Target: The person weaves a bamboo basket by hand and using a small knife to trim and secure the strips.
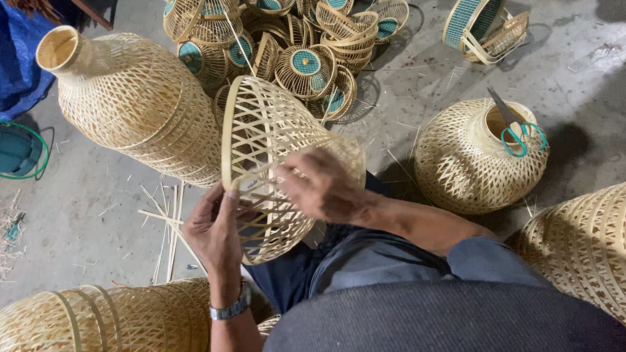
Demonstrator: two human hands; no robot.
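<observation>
You hold a half-woven bamboo basket [272, 161] tipped on its side over your lap, its open rim turned to your left, which puts the lattice wall within reach of both hands. Your left hand [215, 229] grips the lower rim, thumb on the outside and fingers curled around the edge, and seems to be steadying the frame. Your right hand [320, 183] lies across the outer weave with its fingers bent onto the strips, apparently pressing or pinching one, though you cannot tell exactly which strip it has. A wristwatch [229, 309] sits on your left wrist. Around you the concrete floor [83, 216] is crowded: a tall vase-shaped woven lamp shade [132, 97] lies just beside the basket on the left, a heap of small round cages with teal bases [290, 36] is stacked behind it, and a squat woven shade [476, 157] stands to the right with scissors [514, 127] resting in its neck. More large woven pieces press in at the lower left [100, 321] and right edge [595, 248], leaving little free room, and loose bamboo slivers [164, 219] litter the floor beneath your left hand.
</observation>
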